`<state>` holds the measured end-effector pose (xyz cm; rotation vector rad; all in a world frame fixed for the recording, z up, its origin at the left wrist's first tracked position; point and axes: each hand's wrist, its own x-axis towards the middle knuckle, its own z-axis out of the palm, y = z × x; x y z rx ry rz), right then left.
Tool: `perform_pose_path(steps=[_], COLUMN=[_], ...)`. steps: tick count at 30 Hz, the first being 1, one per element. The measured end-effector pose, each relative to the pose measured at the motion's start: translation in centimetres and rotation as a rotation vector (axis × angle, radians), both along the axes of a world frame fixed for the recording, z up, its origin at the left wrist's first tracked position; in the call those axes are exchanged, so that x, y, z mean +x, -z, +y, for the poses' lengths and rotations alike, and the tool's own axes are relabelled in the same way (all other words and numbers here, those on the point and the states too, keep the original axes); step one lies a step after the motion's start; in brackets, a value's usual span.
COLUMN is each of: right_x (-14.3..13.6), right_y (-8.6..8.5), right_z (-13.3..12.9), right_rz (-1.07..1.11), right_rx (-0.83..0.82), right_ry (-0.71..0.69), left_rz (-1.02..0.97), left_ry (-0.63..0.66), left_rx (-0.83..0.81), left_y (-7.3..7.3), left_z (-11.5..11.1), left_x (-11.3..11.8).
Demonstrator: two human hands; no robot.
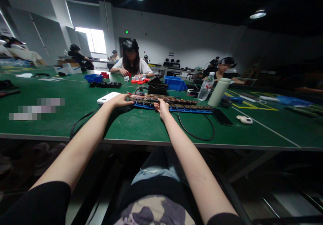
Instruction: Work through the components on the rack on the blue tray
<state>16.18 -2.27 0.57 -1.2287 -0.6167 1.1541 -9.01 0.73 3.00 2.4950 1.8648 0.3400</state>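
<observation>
A long, narrow blue frame [174, 109] lies across the table before me, lined with brownish metal rods [181, 101]. My left hand [122, 100] is at its left end, thumb at the front and fingers over the top, closed on the rods there. Around the middle of the frame, my right hand [163, 108] has its fingers curled together at the front edge; what they pinch, if anything, is too small to make out. A black cable [179, 121] runs by the right hand and loops on the table. Beside my left wrist lies a white device [108, 98].
Behind the rods sit a black box [157, 87] and a blue bin [175, 83]. A water bottle [205, 87], a green flask [219, 92], a phone [222, 117] and a small beige case [244, 119] stand or lie right. A person [131, 62] works opposite with red parts.
</observation>
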Motion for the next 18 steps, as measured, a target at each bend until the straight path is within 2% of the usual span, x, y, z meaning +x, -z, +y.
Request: perform_pose_path(steps=[18], right_x=[-0.3], right_y=[-1.2], right_z=[-1.5], right_rz=[0.045], right_rx=[-0.031], right_ry=[-0.024], left_rz=[0.01], left_ry=[-0.004], left_rx=[-0.01], left_y=[-0.1], left_z=[-0.1], left_x=[0.1])
